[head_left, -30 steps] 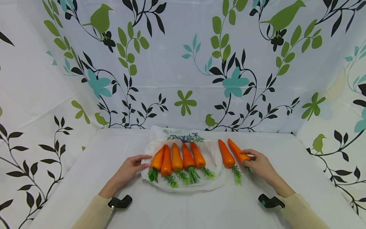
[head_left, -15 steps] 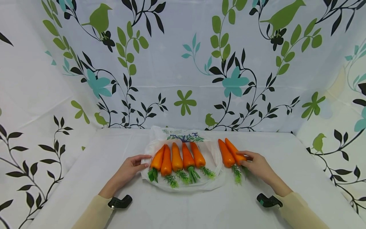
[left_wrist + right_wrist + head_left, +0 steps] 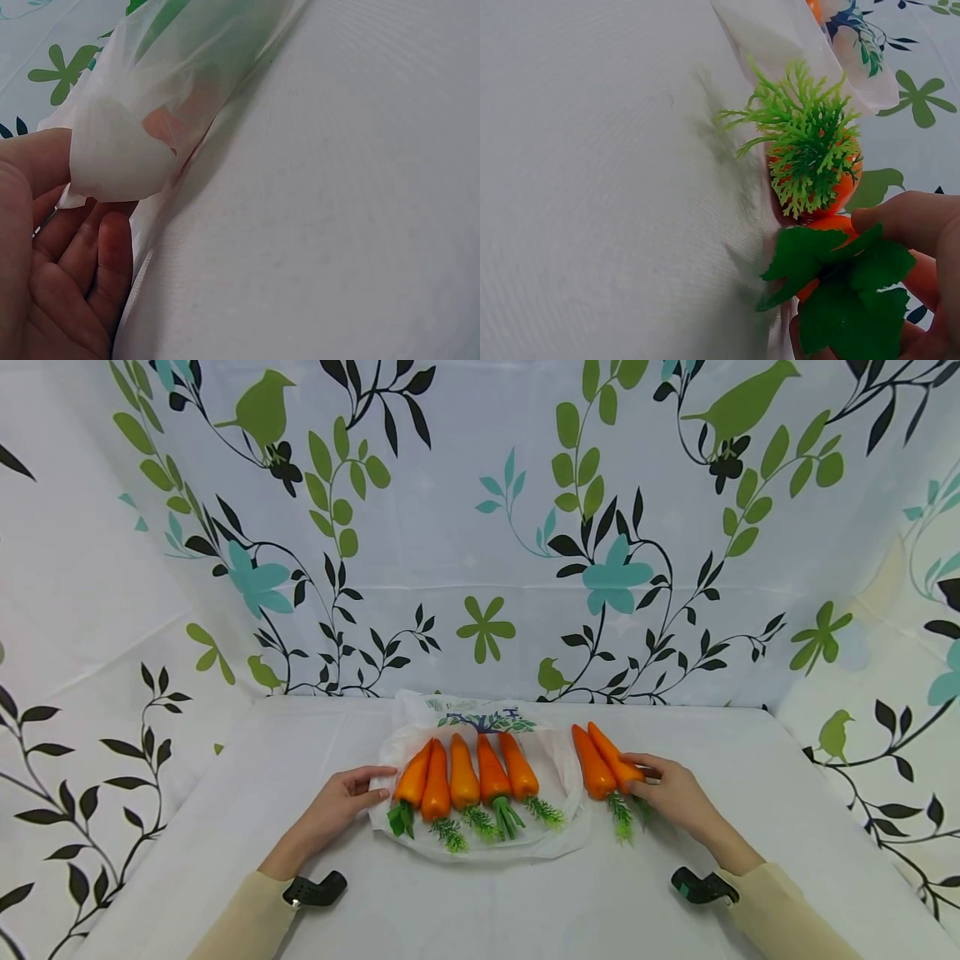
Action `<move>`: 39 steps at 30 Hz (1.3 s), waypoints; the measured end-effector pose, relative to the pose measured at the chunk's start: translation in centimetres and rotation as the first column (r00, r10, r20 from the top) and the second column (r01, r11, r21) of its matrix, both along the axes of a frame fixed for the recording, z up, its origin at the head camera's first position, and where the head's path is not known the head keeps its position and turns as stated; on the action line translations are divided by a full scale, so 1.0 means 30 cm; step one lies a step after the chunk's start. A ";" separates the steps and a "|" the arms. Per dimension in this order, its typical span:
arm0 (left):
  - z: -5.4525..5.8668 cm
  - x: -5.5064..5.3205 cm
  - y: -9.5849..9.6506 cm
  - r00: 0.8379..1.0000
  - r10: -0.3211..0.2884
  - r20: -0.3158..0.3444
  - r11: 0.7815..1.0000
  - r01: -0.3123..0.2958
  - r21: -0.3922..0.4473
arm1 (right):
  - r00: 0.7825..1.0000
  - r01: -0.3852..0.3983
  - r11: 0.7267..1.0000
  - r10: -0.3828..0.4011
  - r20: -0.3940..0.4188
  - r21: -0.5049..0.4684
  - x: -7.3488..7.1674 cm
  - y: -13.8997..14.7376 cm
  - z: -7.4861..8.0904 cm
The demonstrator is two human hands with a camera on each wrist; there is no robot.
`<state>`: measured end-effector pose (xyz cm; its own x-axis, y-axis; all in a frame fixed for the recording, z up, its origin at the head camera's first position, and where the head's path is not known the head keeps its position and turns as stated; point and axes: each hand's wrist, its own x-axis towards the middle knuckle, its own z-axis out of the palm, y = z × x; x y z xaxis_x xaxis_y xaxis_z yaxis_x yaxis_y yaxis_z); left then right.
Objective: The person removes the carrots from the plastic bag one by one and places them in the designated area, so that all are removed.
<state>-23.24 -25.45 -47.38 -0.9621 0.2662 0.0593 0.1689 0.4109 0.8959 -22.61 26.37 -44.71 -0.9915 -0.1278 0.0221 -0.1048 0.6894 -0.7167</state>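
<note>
A thin white plastic bag [image 3: 558, 760] lies flat with several orange carrots [image 3: 465, 777] in a row on it. My left hand [image 3: 348, 793] is at its left edge; in the left wrist view the thumb and fingers pinch the bag's film [image 3: 112, 157]. To the right of the bag, my right hand [image 3: 675, 789] grips the top end of a carrot [image 3: 613, 760] lying on the table. Broad green leaves [image 3: 847, 300] of that carrot show in the right wrist view. Close against it lies another carrot [image 3: 592, 768] with feathery greens [image 3: 802, 142].
A white-covered table [image 3: 480, 910] bears everything. Behind it hangs a patterned curtain [image 3: 420, 568] with leaves and birds. Black devices [image 3: 315, 889] are strapped at both wrists over beige sleeves.
My right hand has moved slightly left with its carrot, closing the gap to the neighbouring carrot. My left hand and the bag have not moved.
</note>
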 end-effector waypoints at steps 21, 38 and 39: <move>0.002 0.000 0.001 1.000 0.007 0.000 1.000 -0.007 -0.009 | 0.991 -0.028 0.999 0.024 -0.131 -0.026 0.000 -0.002 0.048; -0.006 -0.005 0.001 1.000 0.001 0.004 1.000 -0.001 0.010 | 0.983 -0.059 0.997 0.048 -0.179 -0.058 0.013 -0.077 0.093; -0.006 -0.005 0.001 1.000 0.000 0.006 1.000 0.000 0.013 | 0.982 -0.060 0.997 0.048 -0.181 -0.057 0.012 -0.084 0.095</move>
<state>-23.38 -25.43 -47.55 -0.9625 0.2653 0.0573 0.1638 0.3993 0.9021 -22.26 23.86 -41.85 -0.9625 -0.1739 0.2082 -0.2712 0.6342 -0.7240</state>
